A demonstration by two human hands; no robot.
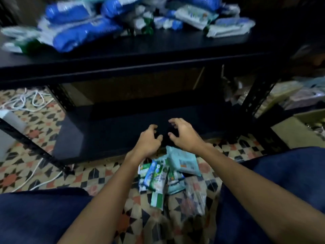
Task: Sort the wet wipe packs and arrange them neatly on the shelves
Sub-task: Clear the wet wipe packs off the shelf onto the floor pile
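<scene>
A small heap of wet wipe packs [163, 176] lies on the patterned floor between my knees, with a pale teal pack [182, 162] on top at the back. My left hand [147, 140] and my right hand [182, 134] hover side by side just above the front edge of the dark lower shelf [109, 131], fingers curled and apart, holding nothing. On the upper shelf [158, 44] a blurred, loose pile of blue and white wipe packs [75, 27] spreads across the back.
Black metal shelf posts [255, 101] stand at the right and left. White cables [26, 101] lie on the tiled floor at the left. A cardboard box [299, 127] and more packaged goods [295, 95] sit at the right. My knees in blue fabric fill the bottom corners.
</scene>
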